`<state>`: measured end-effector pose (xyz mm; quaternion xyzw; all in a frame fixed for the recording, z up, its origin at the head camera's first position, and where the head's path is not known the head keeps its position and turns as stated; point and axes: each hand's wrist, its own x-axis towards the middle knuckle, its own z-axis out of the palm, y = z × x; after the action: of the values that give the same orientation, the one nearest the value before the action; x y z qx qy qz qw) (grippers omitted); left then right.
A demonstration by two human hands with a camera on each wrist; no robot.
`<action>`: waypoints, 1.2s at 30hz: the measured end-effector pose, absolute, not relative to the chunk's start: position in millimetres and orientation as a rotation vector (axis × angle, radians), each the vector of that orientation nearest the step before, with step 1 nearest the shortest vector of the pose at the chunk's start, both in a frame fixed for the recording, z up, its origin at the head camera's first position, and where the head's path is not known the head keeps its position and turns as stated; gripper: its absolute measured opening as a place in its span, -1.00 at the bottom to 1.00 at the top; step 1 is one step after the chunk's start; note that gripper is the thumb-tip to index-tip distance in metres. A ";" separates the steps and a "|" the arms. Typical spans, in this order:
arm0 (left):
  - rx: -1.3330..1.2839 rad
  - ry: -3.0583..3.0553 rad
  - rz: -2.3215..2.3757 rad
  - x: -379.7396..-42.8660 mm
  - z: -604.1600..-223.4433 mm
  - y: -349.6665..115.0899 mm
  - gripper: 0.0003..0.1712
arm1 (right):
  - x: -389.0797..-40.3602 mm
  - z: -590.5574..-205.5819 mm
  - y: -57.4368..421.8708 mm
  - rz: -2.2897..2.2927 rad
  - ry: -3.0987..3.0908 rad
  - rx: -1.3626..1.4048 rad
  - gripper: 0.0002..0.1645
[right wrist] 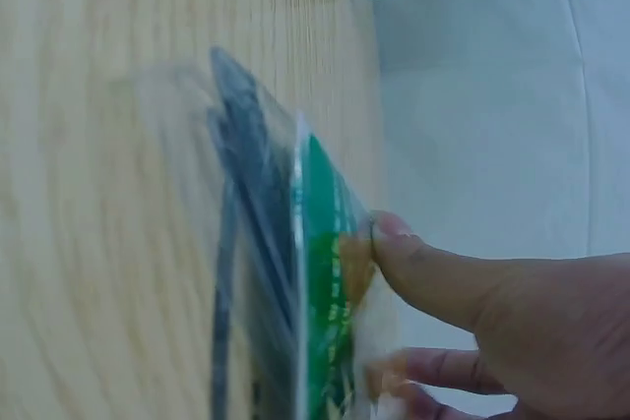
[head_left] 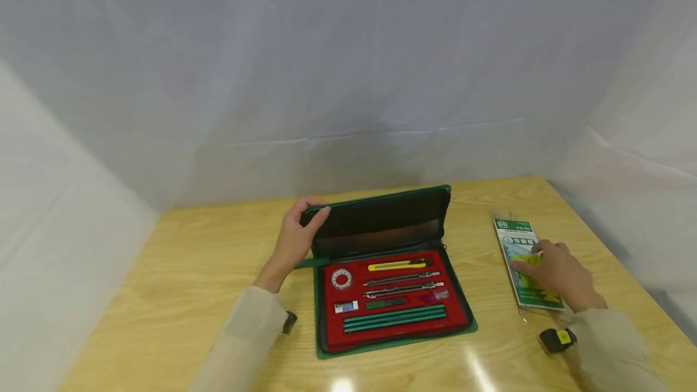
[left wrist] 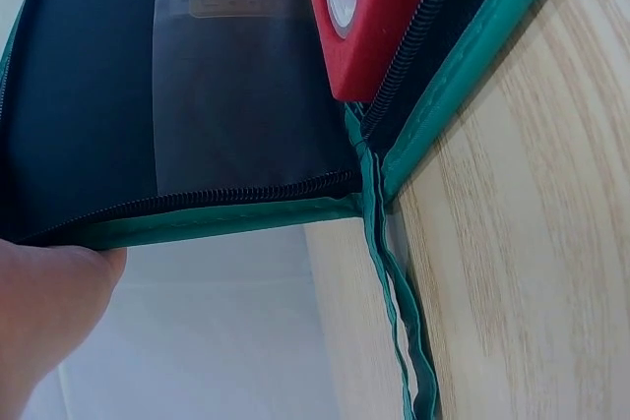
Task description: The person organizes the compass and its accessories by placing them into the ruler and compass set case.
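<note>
Left grip (head_left: 296, 235) pinches case lid (head_left: 381, 228); right grip (head_left: 561, 271) holds packet (head_left: 520, 253), probably light, slick, bendable: take by long edges.

**Soft light, glare low on the bench (head_left: 218, 259)**

The head view is muted, with white reflections along the lower edge and a faint shadow on the backdrop (head_left: 327, 65) above centre. The left wrist view is mostly sharp; the right smears the packet (right wrist: 320, 263) at lower centre.

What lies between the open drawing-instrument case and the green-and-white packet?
The head view shows just a bare stretch of wooden tabletop between the drawing-instrument case and green-and-white packet.
</note>
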<state>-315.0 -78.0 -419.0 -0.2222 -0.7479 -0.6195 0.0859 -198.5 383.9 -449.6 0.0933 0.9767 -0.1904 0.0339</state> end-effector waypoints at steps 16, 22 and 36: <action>-0.666 -2.225 -1.833 -317.6 -420.9 -75.9 -0.76 | -200.9 -456.8 390.9 -1.188 3.035 0.257 -0.24; -0.664 -2.250 -1.806 -299.8 -400.2 -70.4 -0.79 | -211.8 -452.6 379.2 -1.498 2.786 0.094 -0.35; -0.691 -2.238 -1.825 -300.6 -394.9 -57.4 -0.80 | -240.2 -416.4 300.4 -1.915 2.499 -0.277 -0.36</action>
<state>-300.6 -57.4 -394.9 -0.2319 -0.7510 -0.6122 0.0859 -240.2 300.4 -416.4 -0.0877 0.7907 -0.6058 -0.0096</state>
